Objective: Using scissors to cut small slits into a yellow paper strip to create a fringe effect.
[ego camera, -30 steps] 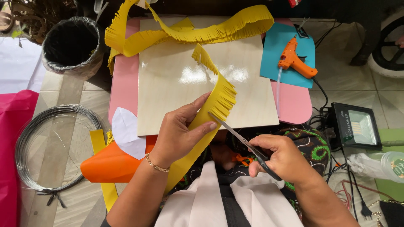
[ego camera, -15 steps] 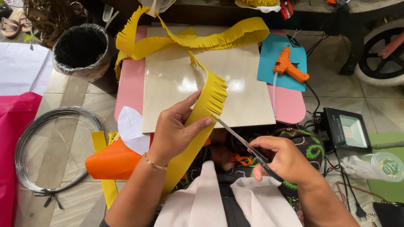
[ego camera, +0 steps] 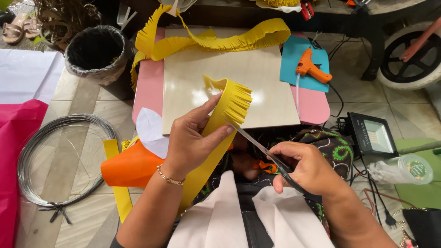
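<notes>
Two hands work over the near edge of the pink desk (ego camera: 148, 87). The left hand (ego camera: 193, 138) pinches the yellow fringed strip (ego camera: 227, 108) between thumb and fingers. The right hand (ego camera: 305, 167) grips the scissors (ego camera: 262, 149), fingers curled, blade tips touching the strip.

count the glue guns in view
1. The orange glue gun lies on a blue sheet at the table's far right corner; others could be hidden outside the view.
</notes>
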